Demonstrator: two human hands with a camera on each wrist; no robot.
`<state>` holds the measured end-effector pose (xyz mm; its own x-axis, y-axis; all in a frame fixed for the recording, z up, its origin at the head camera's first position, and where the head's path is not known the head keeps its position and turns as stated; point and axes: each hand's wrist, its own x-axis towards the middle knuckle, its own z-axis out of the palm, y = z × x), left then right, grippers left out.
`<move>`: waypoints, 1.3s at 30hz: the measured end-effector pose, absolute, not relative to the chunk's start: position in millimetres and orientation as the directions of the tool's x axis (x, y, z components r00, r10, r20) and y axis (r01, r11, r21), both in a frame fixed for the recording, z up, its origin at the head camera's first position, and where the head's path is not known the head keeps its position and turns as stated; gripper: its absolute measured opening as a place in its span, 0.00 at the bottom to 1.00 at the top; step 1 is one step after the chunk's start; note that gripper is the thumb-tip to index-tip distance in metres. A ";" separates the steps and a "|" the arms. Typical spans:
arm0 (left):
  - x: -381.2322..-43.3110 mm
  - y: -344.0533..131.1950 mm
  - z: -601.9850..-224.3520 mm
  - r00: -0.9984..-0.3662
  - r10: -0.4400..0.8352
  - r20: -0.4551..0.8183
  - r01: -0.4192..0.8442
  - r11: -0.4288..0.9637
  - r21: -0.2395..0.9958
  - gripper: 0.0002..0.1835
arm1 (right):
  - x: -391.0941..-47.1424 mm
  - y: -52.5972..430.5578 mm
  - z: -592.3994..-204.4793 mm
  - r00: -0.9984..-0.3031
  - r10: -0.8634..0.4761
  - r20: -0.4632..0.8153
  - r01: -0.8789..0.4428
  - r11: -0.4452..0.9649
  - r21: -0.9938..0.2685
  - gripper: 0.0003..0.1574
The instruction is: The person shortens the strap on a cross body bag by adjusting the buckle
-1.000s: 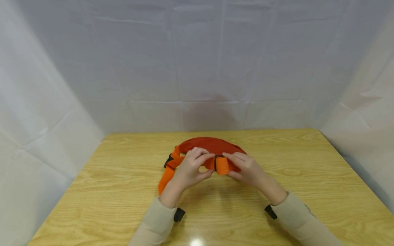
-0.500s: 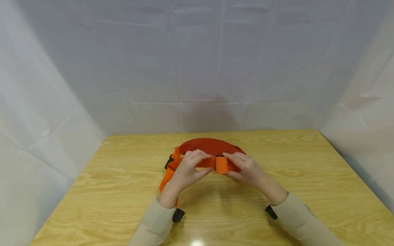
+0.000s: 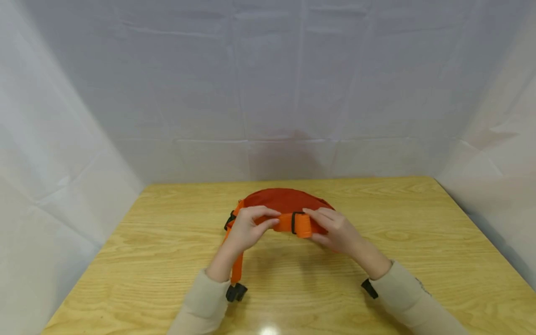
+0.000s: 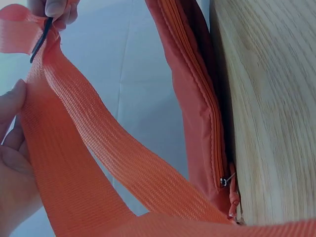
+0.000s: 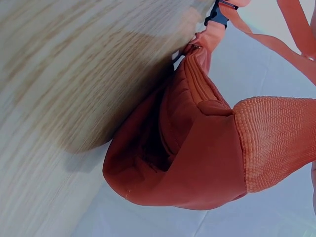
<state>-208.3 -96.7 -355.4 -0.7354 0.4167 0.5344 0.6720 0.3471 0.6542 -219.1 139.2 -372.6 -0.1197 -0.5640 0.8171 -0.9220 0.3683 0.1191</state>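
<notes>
A red waist bag (image 3: 289, 197) stands on the table with its orange webbing strap (image 3: 285, 222) raised in front of it. My left hand (image 3: 247, 230) pinches the strap between thumb and fingers; the left wrist view shows the webbing (image 4: 64, 163) running up from there. My right hand (image 3: 337, 230) grips the folded strap loop beside a black slider (image 3: 294, 223). Its fingertips (image 4: 55, 7) appear right at the slider in the left wrist view. In the right wrist view the bag's end (image 5: 207, 158) is close, and most of that hand is out of frame.
A black buckle end (image 3: 236, 292) on a hanging strap lies by the left sleeve, another (image 3: 369, 288) by the right sleeve. One more black buckle (image 3: 230, 219) sits at the bag's left end. White sheeting (image 3: 268, 93) encloses the wooden table (image 3: 167, 260).
My left hand has slid left along the strap, away from the slider, so more flat webbing shows between. The left buckle end shifted slightly left. My right hand stays in place.
</notes>
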 end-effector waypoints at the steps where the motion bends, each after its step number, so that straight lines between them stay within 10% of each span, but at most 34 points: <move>1: -207.8 -97.7 -354.9 -0.748 0.415 0.519 0.656 0.338 0.675 0.09 | -219.0 139.1 -372.4 -0.116 -0.563 0.818 -0.923 0.366 0.120 0.32; 39: -193.5 -145.0 -345.6 -0.810 0.300 0.504 0.585 0.473 0.659 0.09 | -221.3 140.3 -375.5 -0.085 -0.571 0.817 -0.928 0.343 0.143 0.31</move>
